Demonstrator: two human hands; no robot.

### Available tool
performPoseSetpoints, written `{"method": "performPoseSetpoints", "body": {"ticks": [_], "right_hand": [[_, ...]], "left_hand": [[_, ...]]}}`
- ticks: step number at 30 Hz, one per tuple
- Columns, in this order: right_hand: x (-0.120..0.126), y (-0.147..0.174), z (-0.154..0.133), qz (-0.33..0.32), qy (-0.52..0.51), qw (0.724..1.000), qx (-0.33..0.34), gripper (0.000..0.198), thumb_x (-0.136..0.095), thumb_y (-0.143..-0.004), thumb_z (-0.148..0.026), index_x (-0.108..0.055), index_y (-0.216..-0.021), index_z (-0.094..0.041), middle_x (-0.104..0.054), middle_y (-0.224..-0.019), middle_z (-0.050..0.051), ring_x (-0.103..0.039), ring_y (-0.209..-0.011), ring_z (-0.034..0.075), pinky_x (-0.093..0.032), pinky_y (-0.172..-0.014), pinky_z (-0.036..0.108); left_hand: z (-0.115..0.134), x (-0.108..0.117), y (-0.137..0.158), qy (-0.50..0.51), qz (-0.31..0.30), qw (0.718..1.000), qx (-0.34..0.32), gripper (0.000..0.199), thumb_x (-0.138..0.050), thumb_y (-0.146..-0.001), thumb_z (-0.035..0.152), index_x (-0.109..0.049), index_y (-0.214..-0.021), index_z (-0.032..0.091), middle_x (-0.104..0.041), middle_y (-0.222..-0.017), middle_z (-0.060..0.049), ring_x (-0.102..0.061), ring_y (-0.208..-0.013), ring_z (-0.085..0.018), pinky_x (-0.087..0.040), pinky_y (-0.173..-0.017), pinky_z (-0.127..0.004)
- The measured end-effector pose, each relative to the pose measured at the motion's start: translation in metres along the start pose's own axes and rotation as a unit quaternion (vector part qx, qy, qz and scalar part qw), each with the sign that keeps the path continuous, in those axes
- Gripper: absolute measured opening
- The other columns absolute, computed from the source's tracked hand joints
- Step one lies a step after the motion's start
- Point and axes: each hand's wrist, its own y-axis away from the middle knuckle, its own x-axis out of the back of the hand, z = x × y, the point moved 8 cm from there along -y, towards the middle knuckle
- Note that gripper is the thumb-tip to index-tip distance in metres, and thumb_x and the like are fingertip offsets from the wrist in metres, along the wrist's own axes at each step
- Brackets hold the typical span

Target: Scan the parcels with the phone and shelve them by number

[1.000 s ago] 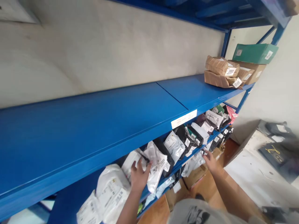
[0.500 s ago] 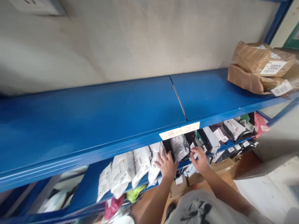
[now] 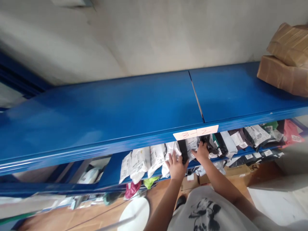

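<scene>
My left hand (image 3: 177, 168) rests with its fingers spread at the lower front of a white plastic mailer (image 3: 172, 153). Beside that hand, toward the right, stands a narrow black parcel (image 3: 183, 150). My right hand (image 3: 201, 152) lies against the right side of a grey-white mailer (image 3: 192, 143), its thumb apart from its fingers. Those fingertips reach toward dark parcels (image 3: 209, 143) and are partly hidden among them. Both hands are at the middle shelf, below the label marked 3-2 (image 3: 196, 132).
Several white mailers (image 3: 140, 163) stand in a row to the left. A blue upper shelf (image 3: 120, 109) overhangs the row, with brown wrapped parcels (image 3: 282, 75) at its right end. A round white stool top (image 3: 134, 213) and cardboard boxes (image 3: 237, 170) sit lower down.
The camera view has swung left, so the shelf appears farther right. My right hand has moved left along the row onto the grey-white mailer. My left hand stays near the same white mailer.
</scene>
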Motion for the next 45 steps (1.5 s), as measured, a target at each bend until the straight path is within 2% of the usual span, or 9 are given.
{"method": "performPoseSetpoints", "body": {"ticks": [6, 12, 17, 25, 32, 35, 37, 42, 45], "right_hand": [[-0.011, 0.002, 0.002, 0.082, -0.075, 0.992, 0.053, 0.055, -0.067, -0.072, -0.031, -0.049, -0.121, -0.014, -0.058, -0.117, 0.019, -0.066, -0.091, 0.029, -0.054, -0.077, 0.039], [-0.009, 0.005, 0.007, 0.152, -0.152, 0.968, 0.132, 0.022, -0.05, -0.077, -0.025, -0.052, -0.098, -0.021, -0.067, -0.091, 0.008, -0.067, -0.087, 0.025, -0.054, -0.078, 0.036], [0.009, 0.005, 0.027, 0.206, -0.178, 0.948, 0.162, 0.02, -0.044, -0.078, -0.026, -0.055, -0.094, -0.021, -0.068, -0.084, 0.007, -0.066, -0.079, 0.024, -0.053, -0.073, 0.036], [0.037, 0.028, 0.011, 0.25, -0.128, 0.942, 0.185, 0.017, -0.053, -0.083, -0.026, -0.062, -0.095, -0.019, -0.064, -0.095, 0.012, -0.058, -0.098, 0.031, -0.045, -0.094, 0.051], [-0.003, 0.067, -0.081, 0.074, -0.081, 0.947, 0.301, 0.035, -0.052, -0.084, -0.019, -0.061, -0.119, -0.019, -0.063, -0.115, 0.013, -0.057, -0.111, 0.027, -0.049, -0.098, 0.041], [-0.015, 0.071, -0.105, 0.058, -0.048, 0.953, 0.295, 0.036, -0.049, -0.088, -0.02, -0.06, -0.123, -0.018, -0.063, -0.119, 0.014, -0.055, -0.114, 0.029, -0.044, -0.105, 0.045], [-0.027, 0.069, -0.118, 0.023, -0.026, 0.957, 0.287, 0.04, -0.049, -0.09, -0.02, -0.058, -0.129, -0.017, -0.062, -0.123, 0.015, -0.055, -0.115, 0.028, -0.043, -0.104, 0.043], [-0.066, 0.055, -0.121, -0.063, 0.11, 0.979, 0.161, 0.092, -0.084, -0.062, -0.02, -0.045, -0.145, -0.021, -0.046, -0.143, 0.022, -0.045, -0.129, 0.04, -0.041, -0.102, 0.049], [-0.075, 0.053, -0.12, -0.054, 0.122, 0.981, 0.144, 0.097, -0.09, -0.055, -0.022, -0.05, -0.143, -0.025, -0.043, -0.146, 0.022, -0.041, -0.132, 0.043, -0.036, -0.105, 0.053]], "left_hand": [[0.003, -0.01, -0.019, 0.06, -0.084, 0.995, 0.008, 0.035, -0.038, -0.097, 0.018, -0.07, -0.112, 0.013, -0.041, -0.154, -0.02, -0.032, -0.146, -0.039, -0.034, -0.111, -0.065], [0.001, -0.021, -0.026, 0.108, -0.109, 0.988, -0.025, 0.035, -0.039, -0.096, 0.016, -0.068, -0.115, 0.018, -0.051, -0.147, -0.016, -0.041, -0.142, -0.033, -0.041, -0.107, -0.063], [0.022, -0.029, -0.026, 0.141, -0.12, 0.981, -0.063, 0.031, -0.044, -0.094, 0.016, -0.067, -0.114, 0.019, -0.052, -0.147, -0.016, -0.044, -0.139, -0.03, -0.042, -0.107, -0.058], [-0.001, 0.002, -0.039, 0.145, -0.067, 0.985, -0.065, 0.031, -0.05, -0.095, 0.041, -0.066, -0.11, 0.018, -0.065, -0.122, -0.014, -0.059, -0.116, -0.027, -0.046, -0.102, -0.042], [-0.05, 0.011, -0.067, 0.092, -0.082, 0.992, 0.004, 0.039, -0.039, -0.093, 0.018, -0.06, -0.125, 0.016, -0.061, -0.128, -0.017, -0.052, -0.125, -0.03, -0.039, -0.111, -0.044], [-0.077, 0.007, -0.061, 0.054, -0.097, 0.992, 0.068, 0.05, -0.052, -0.089, 0.031, -0.053, -0.136, 0.014, -0.042, -0.148, -0.025, -0.029, -0.142, -0.047, -0.028, -0.11, -0.067], [-0.089, -0.001, -0.057, 0.039, -0.131, 0.986, 0.09, 0.066, -0.062, -0.083, 0.039, -0.046, -0.144, 0.018, -0.03, -0.155, -0.028, -0.024, -0.142, -0.055, -0.037, -0.098, -0.072], [-0.081, -0.012, -0.065, 0.017, -0.195, 0.981, -0.005, 0.069, -0.059, -0.084, 0.024, -0.04, -0.15, 0.036, -0.027, -0.161, -0.018, -0.018, -0.147, -0.05, -0.046, -0.096, -0.063], [-0.075, -0.008, -0.075, 0.004, -0.203, 0.978, -0.045, 0.06, -0.05, -0.087, 0.018, -0.048, -0.145, 0.033, -0.034, -0.157, -0.018, -0.027, -0.142, -0.051, -0.053, -0.085, -0.057]]}}
